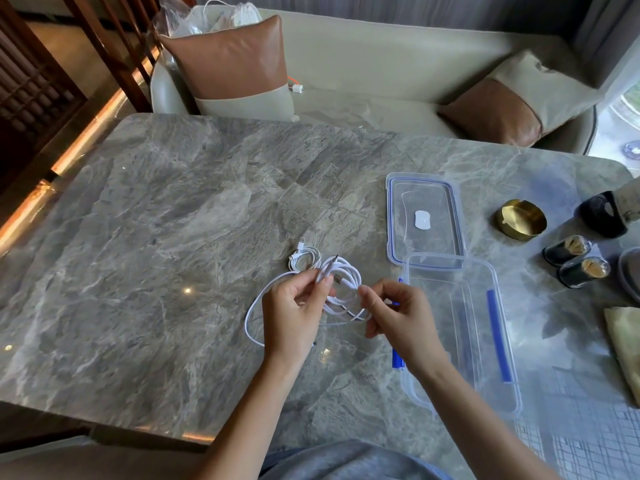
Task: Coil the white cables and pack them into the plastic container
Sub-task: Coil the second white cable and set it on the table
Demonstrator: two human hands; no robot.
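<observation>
The white cable (341,271) hangs in several loose loops between the two hands, raised a little over the marble table (156,220). The left hand (294,313) pinches the top of the bundle between thumb and forefinger, its other fingers curled in beneath. The right hand (398,317) nips a strand on the bundle's right side with thumb and fingertips, palm turned inward.

One long slack loop trails off to the left, lies on the table and runs back under the left wrist, where its end is hidden. Both forearms come up from the lower edge, converging toward the coil.

Just beyond the left hand's fingers a second cable (304,258), already wound small, lies on the table with its plug pointing away.

The plastic container (467,323) sits just right of the right hand, which covers part of its near-left wall. It looks the deeper of two clear pieces (both blue-trimmed). The flatter one, probably the lid (424,220), touches or overlaps its far end.

A brass dish (519,220) stands farther right.
</observation>
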